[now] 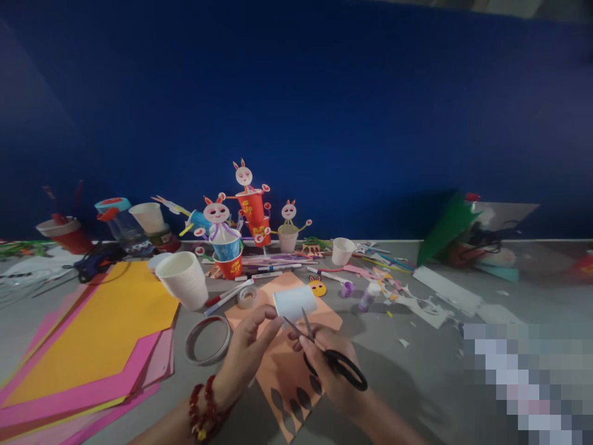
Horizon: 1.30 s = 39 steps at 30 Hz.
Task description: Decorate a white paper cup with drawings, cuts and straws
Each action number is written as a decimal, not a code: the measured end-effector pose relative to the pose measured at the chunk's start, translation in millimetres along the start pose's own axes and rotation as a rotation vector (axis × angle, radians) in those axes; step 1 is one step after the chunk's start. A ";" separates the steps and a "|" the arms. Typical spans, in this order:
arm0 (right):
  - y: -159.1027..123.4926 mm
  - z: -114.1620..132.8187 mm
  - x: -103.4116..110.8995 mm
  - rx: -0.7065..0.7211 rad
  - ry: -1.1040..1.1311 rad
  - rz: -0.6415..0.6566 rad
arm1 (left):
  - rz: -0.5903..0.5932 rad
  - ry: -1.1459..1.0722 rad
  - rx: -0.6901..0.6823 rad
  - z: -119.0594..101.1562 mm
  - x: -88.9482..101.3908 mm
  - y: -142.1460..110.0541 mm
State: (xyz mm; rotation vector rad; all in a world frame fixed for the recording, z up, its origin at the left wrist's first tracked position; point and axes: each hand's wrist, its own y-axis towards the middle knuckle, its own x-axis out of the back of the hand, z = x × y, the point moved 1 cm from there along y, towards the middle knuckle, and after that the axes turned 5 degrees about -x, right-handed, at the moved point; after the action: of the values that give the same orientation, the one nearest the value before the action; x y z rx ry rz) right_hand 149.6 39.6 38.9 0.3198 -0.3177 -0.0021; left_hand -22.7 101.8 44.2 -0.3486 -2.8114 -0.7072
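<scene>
My right hand [331, 358] is closed round scissors [345, 369] with black handles, their blades apart and pointing away from me to the left. Close to the blade tips, my left hand [257, 337] pinches thumb and forefinger together; whatever is between them is too small to make out. Just beyond both hands a white paper cup [295, 301] lies on its side. Under it is an orange sheet of paper [273, 364] with leaf-shaped holes cut along its near edge. A small yellow rabbit face [317, 287] lies by the cup's right end.
Coloured paper sheets [97, 334] are stacked on the left. Between them and my left hand sit a tape roll [208, 340] and stacked white cups [183, 281]. Rabbit-faced cup figures [227, 247] stand at the back. A glue stick [369, 296] and paper scraps [417, 303] lie right.
</scene>
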 end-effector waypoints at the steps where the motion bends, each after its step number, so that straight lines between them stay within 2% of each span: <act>1: -0.4 0.0 0.4 -0.003 -0.003 -0.009 | -0.001 0.011 -0.013 -0.1 -0.4 0.0; 4: -1.2 0.3 0.4 -0.075 0.041 -0.029 | -0.004 0.048 -0.064 1.3 -2.2 -2.1; 11: 0.3 2.4 -6.3 -0.277 0.335 -0.060 | -0.074 0.113 -0.158 -0.5 -4.1 -8.1; 14: -0.6 4.2 -5.7 -0.267 0.290 -0.054 | -0.055 0.049 -0.058 -1.0 -5.3 -8.4; 17: -2.1 4.4 -3.5 -0.177 0.138 -0.018 | -0.043 -0.149 0.092 1.7 -8.0 -8.4; 22: -1.7 1.9 -2.6 -0.086 0.030 -0.014 | -0.142 -0.347 0.262 10.9 -11.2 -8.4; 26: -0.3 2.8 -3.8 -0.099 0.032 -0.044 | -0.160 -0.395 0.305 16.8 -12.0 -10.1; 33: 0.6 0.2 -8.6 -0.195 0.203 -0.081 | -0.154 -0.387 0.338 16.4 -14.9 -11.0; 37: 0.1 -2.3 -7.6 -0.154 0.150 -0.075 | -0.083 -0.384 0.359 13.9 -16.8 -11.5; 39: -0.6 -3.2 -5.6 -0.129 0.087 -0.060 | -0.086 -0.461 0.352 16.0 -15.7 -10.1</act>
State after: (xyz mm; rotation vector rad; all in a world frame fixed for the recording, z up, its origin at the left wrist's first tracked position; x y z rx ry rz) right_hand 145.3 40.3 34.2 0.2008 -0.2207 -0.0673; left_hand -13.1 98.2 21.8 -0.3650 -3.3217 -0.1418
